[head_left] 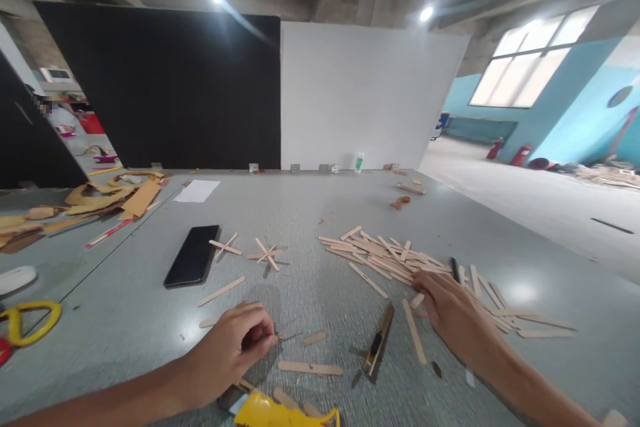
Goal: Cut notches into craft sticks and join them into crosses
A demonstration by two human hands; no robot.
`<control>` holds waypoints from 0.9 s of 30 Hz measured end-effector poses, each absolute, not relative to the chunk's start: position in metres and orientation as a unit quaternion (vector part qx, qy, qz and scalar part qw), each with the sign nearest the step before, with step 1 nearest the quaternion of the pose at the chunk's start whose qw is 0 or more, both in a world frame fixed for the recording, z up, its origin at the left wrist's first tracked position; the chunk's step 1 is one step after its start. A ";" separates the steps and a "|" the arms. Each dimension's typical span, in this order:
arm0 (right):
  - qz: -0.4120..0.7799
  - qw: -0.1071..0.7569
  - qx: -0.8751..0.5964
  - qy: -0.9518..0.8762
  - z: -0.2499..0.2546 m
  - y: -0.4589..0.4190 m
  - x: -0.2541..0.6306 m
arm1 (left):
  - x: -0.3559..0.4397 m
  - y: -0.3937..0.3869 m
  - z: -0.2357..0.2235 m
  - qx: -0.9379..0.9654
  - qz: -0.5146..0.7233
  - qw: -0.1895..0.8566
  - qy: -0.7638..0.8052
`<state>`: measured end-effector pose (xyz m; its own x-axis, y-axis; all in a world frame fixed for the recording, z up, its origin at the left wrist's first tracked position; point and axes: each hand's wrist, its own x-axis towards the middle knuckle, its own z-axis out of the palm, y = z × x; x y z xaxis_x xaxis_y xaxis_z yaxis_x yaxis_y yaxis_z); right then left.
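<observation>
Pinching something small (279, 336) is your left hand (235, 340); right hand (443, 297), I cannot tell. Sticks (376, 250) seem light, stiff; take edges.

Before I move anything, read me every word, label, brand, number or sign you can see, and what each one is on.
No text can be read in this view.
Green-and-white container by the white panel: any lettering is too small to read.
Phone: dark screen, no readable characters.
Wooden sticks: no lettering can be made out.
</observation>
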<state>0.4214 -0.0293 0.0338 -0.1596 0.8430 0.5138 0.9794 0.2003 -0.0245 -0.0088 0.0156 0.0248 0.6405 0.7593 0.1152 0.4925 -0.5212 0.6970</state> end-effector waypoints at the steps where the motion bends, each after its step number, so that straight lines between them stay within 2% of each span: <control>1: -0.161 0.222 -0.617 -0.738 0.033 -0.030 0.421 | -0.009 0.015 0.025 0.846 0.209 0.321 0.370; 7: -0.181 0.258 -0.645 -0.696 0.028 -0.032 0.420 | -0.008 0.015 0.024 0.847 0.214 0.320 0.366; 16: -0.176 0.257 -0.646 -0.697 0.024 -0.032 0.430 | -0.009 0.017 0.021 0.849 0.213 0.316 0.366; 27: -0.083 0.292 -0.655 -0.692 0.029 -0.039 0.425 | -0.009 0.017 0.020 0.849 0.209 0.315 0.369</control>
